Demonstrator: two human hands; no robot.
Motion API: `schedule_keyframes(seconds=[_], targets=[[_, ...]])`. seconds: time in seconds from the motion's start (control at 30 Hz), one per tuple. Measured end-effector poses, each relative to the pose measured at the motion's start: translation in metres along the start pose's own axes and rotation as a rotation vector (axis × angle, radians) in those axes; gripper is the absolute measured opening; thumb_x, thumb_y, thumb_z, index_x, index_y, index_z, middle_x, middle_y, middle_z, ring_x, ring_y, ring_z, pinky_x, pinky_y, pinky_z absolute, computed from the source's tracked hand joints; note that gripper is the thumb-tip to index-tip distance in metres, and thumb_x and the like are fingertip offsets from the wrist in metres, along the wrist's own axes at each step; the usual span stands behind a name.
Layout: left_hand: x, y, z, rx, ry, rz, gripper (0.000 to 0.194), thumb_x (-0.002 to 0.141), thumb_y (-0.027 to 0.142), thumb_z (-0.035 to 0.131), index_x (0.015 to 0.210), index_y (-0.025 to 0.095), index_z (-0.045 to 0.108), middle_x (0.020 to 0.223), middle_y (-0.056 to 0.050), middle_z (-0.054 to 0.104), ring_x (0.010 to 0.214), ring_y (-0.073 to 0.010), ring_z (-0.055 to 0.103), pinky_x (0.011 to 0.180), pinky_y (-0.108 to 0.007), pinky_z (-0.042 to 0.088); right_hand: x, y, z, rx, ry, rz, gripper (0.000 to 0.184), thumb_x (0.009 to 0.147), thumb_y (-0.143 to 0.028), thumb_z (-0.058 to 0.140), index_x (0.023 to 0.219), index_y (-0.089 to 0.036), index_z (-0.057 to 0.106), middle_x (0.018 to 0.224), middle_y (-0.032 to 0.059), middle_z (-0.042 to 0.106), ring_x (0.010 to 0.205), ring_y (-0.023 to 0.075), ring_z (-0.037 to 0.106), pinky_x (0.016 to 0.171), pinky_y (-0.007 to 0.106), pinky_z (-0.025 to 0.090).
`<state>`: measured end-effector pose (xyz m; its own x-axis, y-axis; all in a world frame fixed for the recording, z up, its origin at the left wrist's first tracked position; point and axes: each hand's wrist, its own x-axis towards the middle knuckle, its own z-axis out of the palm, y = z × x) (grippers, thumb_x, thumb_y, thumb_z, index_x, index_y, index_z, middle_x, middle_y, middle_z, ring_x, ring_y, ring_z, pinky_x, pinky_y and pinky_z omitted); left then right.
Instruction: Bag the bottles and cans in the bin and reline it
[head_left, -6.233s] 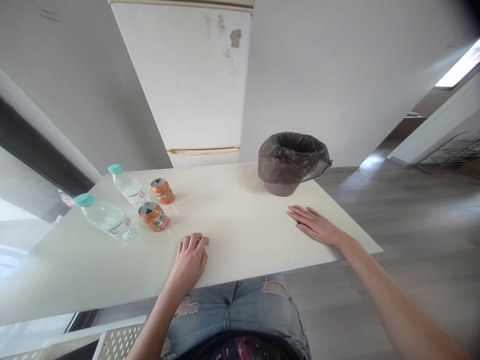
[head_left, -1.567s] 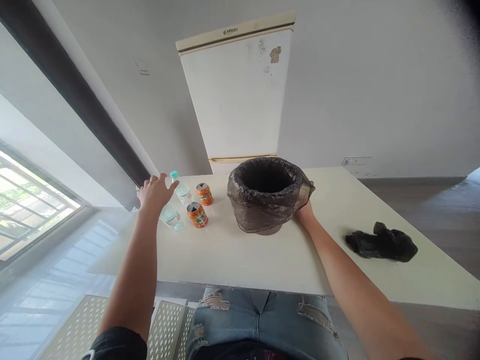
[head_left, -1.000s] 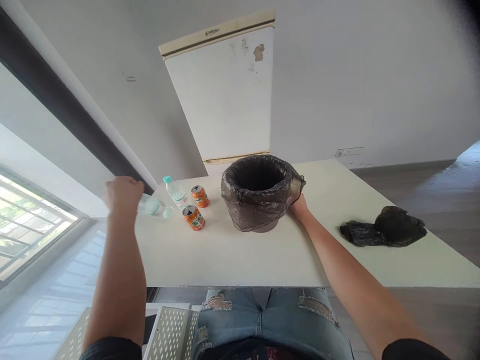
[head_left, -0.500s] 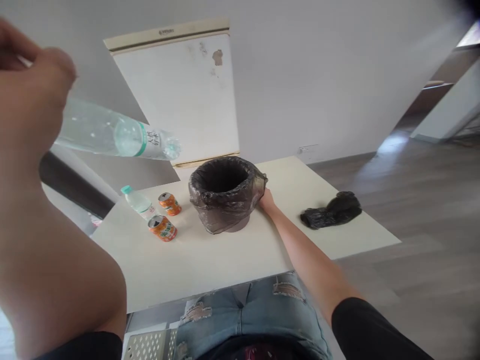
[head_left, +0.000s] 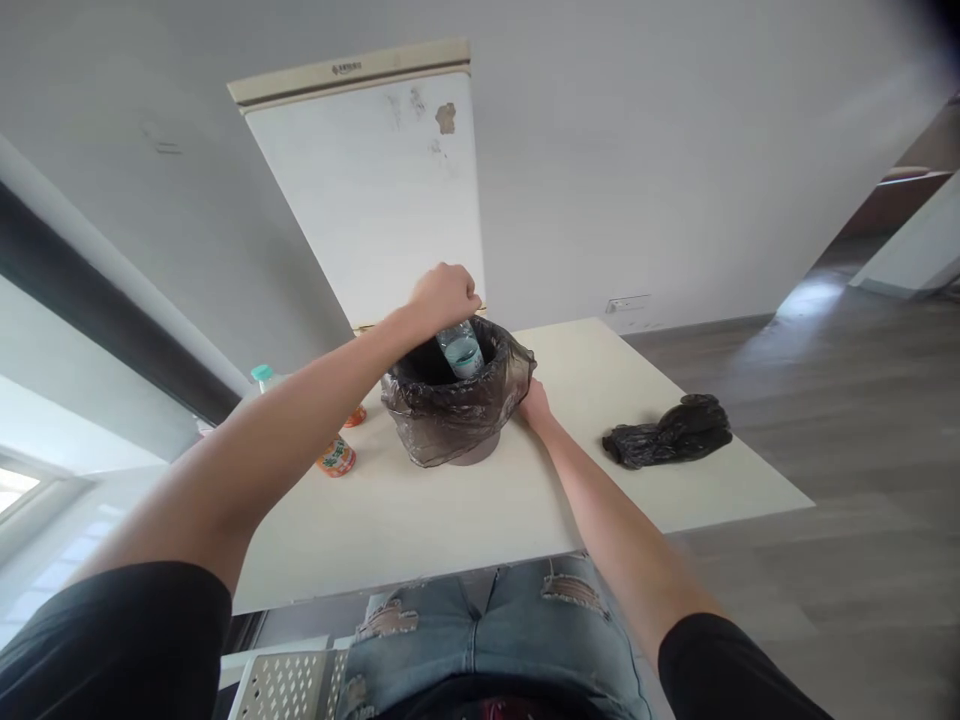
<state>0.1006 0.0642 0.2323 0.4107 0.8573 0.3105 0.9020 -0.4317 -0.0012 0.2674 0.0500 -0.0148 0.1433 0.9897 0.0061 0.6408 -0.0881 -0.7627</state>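
Observation:
My left hand (head_left: 445,296) is closed on the top of a clear plastic bottle (head_left: 462,352), above the mouth of a trash can (head_left: 477,449) lined with a dark bag (head_left: 442,425). The bottle's lower end points down inside the lined opening. At the can's right side is my right hand (head_left: 534,404), its fingers mostly hidden behind the bag and can. Behind my left forearm, a second bottle with a mint cap (head_left: 262,373) shows only in part. Two orange drink cans stand there too: a nearer one (head_left: 337,458) and a farther one (head_left: 357,416), both partly covered by my arm.
A crumpled black plastic bag (head_left: 670,434) lies on the right part of the white table (head_left: 420,525). Behind the table stands a white fridge (head_left: 367,180) against the grey wall. A perforated pale chair (head_left: 283,686) is below the front edge at left.
My left hand took one bottle from the table's left, raised it, and brought it right into the mouth of the lined can. Earlier the can was drawn nearer; the crumpled bag appeared at right.

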Motion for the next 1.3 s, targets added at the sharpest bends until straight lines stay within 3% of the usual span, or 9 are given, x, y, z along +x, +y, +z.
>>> schedule_keyframes(seconds=[0.1, 0.27, 0.47, 0.6, 0.7, 0.83, 1.0, 1.13, 1.3], targets=[[0.002, 0.0, 0.027, 0.0, -0.04, 0.019, 0.025, 0.089, 0.021, 0.057, 0.083, 0.012, 0.079, 0.086, -0.016, 0.076, 0.088, -0.0276, 0.073, 0.082, -0.039, 0.055, 0.004, 0.005, 0.003, -0.021, 0.011, 0.021, 0.039, 0.1, -0.036, 0.058, 0.13, -0.012, 0.07, 0.117, 0.0176, 0.076, 0.109, 0.0296, 0.069, 0.091, 0.028, 0.05], [-0.003, 0.011, 0.042, 0.009, -0.084, -0.015, 0.036, 0.097, 0.023, 0.047, 0.101, 0.008, 0.08, 0.104, -0.023, 0.076, 0.101, -0.0317, 0.073, 0.09, -0.041, 0.056, 0.012, 0.014, 0.01, -0.043, 0.018, 0.029, 0.035, 0.098, -0.028, 0.057, 0.127, -0.014, 0.073, 0.117, 0.0176, 0.077, 0.11, 0.0306, 0.071, 0.087, 0.028, 0.051], [-0.003, 0.012, 0.041, 0.025, -0.092, -0.048, 0.035, 0.097, 0.026, 0.049, 0.108, 0.009, 0.078, 0.108, -0.022, 0.075, 0.108, -0.0318, 0.071, 0.096, -0.042, 0.055, 0.017, 0.019, 0.016, -0.045, 0.022, 0.029, 0.036, 0.097, -0.025, 0.056, 0.126, -0.015, 0.073, 0.118, 0.0177, 0.077, 0.11, 0.0307, 0.071, 0.087, 0.03, 0.052], [-0.001, 0.0, 0.02, -0.008, -0.057, -0.097, 0.034, 0.096, 0.027, 0.051, 0.104, 0.007, 0.078, 0.101, -0.023, 0.074, 0.101, -0.0337, 0.072, 0.09, -0.045, 0.057, 0.02, 0.023, 0.018, -0.047, 0.027, 0.018, 0.036, 0.095, -0.024, 0.056, 0.125, -0.012, 0.074, 0.118, 0.02, 0.076, 0.109, 0.0314, 0.071, 0.087, 0.032, 0.052], [0.002, -0.038, -0.006, -0.052, -0.023, -0.199, 0.034, 0.097, 0.028, 0.051, 0.101, 0.006, 0.077, 0.096, -0.024, 0.073, 0.095, -0.0333, 0.071, 0.086, -0.047, 0.057, 0.021, 0.024, 0.019, -0.051, 0.031, 0.009, 0.036, 0.095, -0.023, 0.056, 0.124, -0.011, 0.074, 0.117, 0.0209, 0.076, 0.108, 0.0318, 0.071, 0.086, 0.033, 0.053], [-0.009, -0.137, -0.031, 0.019, 0.104, -0.454, 0.046, 0.098, 0.039, 0.049, 0.113, 0.004, 0.074, 0.114, -0.028, 0.072, 0.107, -0.0386, 0.067, 0.095, -0.055, 0.053, 0.021, 0.027, 0.021, -0.051, 0.035, -0.011, 0.036, 0.094, -0.023, 0.056, 0.123, -0.013, 0.075, 0.115, 0.019, 0.077, 0.107, 0.0309, 0.072, 0.087, 0.032, 0.053], [-0.062, -0.252, -0.023, 0.206, -0.109, -0.68, 0.065, 0.098, 0.05, 0.041, 0.131, 0.001, 0.067, 0.145, -0.031, 0.06, 0.139, -0.0436, 0.052, 0.111, -0.057, 0.041, 0.023, 0.031, 0.024, -0.056, 0.046, -0.027, 0.033, 0.095, -0.025, 0.055, 0.119, -0.014, 0.075, 0.116, 0.0198, 0.077, 0.109, 0.0319, 0.072, 0.088, 0.032, 0.053], [-0.107, -0.282, -0.009, 0.214, -0.204, -0.724, 0.071, 0.095, 0.064, 0.04, 0.118, 0.005, 0.072, 0.126, -0.031, 0.071, 0.13, -0.0409, 0.06, 0.107, -0.053, 0.045, 0.026, 0.033, 0.026, -0.065, 0.039, -0.041, 0.034, 0.097, -0.031, 0.054, 0.116, -0.014, 0.076, 0.113, 0.0213, 0.077, 0.11, 0.0335, 0.072, 0.088, 0.033, 0.053], [-0.134, -0.276, 0.007, 0.201, -0.234, -0.671, 0.068, 0.092, 0.071, 0.045, 0.104, 0.011, 0.075, 0.113, -0.026, 0.076, 0.117, -0.0415, 0.066, 0.095, -0.049, 0.053, 0.029, 0.034, 0.026, -0.089, 0.037, -0.046, 0.036, 0.096, -0.033, 0.057, 0.121, -0.015, 0.076, 0.112, 0.0203, 0.078, 0.11, 0.034, 0.073, 0.089, 0.033, 0.053]])
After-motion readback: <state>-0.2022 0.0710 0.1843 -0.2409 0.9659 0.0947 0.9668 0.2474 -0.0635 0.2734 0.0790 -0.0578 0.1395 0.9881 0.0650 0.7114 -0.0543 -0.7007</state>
